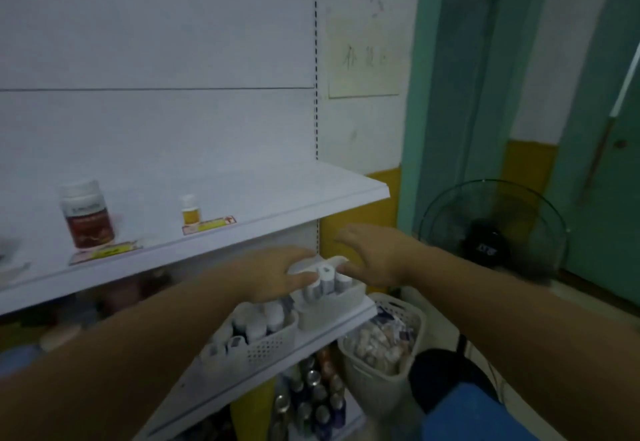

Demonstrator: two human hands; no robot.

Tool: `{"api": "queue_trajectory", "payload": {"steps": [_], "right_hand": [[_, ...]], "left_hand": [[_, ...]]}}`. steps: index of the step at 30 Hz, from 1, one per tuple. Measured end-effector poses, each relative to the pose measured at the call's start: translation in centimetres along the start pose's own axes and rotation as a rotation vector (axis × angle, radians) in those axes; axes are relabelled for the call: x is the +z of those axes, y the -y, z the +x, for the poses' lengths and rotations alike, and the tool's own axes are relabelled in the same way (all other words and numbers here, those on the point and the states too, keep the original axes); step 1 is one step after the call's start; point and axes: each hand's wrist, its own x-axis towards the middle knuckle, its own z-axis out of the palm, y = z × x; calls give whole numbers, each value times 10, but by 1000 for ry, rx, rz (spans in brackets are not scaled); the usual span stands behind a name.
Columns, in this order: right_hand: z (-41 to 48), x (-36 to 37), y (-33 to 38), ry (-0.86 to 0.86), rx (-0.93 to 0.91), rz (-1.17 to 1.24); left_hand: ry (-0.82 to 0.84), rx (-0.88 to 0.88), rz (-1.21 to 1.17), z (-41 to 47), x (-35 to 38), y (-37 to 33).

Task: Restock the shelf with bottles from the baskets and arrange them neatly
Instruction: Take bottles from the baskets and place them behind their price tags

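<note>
A white upper shelf (277,198) carries a large red-labelled bottle (86,213) and a small yellow bottle (189,210), each behind a price tag. On the shelf below stand two white baskets: a near basket (266,347) with several white-capped bottles and a far basket (332,309). Over the far basket my left hand (277,274) grips a cluster of white bottles (325,281). My right hand (374,257) hovers beside them with fingers spread, its thumb against the cluster. The picture is blurred by motion.
A white basket of small packets (381,347) stands on the floor right of the shelf unit. Dark cans and bottles (311,399) fill the lowest shelf. A standing fan (491,229) is at the right, before a green door frame. The upper shelf's right half is bare.
</note>
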Motion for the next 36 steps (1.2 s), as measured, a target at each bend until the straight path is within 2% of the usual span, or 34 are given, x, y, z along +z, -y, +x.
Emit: {"api": "queue_trajectory", "payload": {"steps": [6,13,17,23,26,28,30,33,36], "right_hand": [[-6,57,-65,56,168,101],[57,160,-111,188,181,218],[94,210,-124,269,195,305],[147,264,-145,182,196,438],[180,280,-155,27,201,417],[204,288,-161,-62,184,368],[226,296,-168,-26,141,298],[254,310,-177,126,91,222],[266,324,-179,108,92,226]], "left_hand": [[49,-72,-97,63,54,20],[14,-274,-372,154,137,96],[-40,-383,-416,198,179,129],[-121,-478,-545,253,217,151],[-148,-601,-562,273,236,156],[-187,-620,-548,284,245,158],[-212,-634,-582,295,250,158],[-274,-756,-621,308,253,158],[-359,-849,-640,315,255,158]]}}
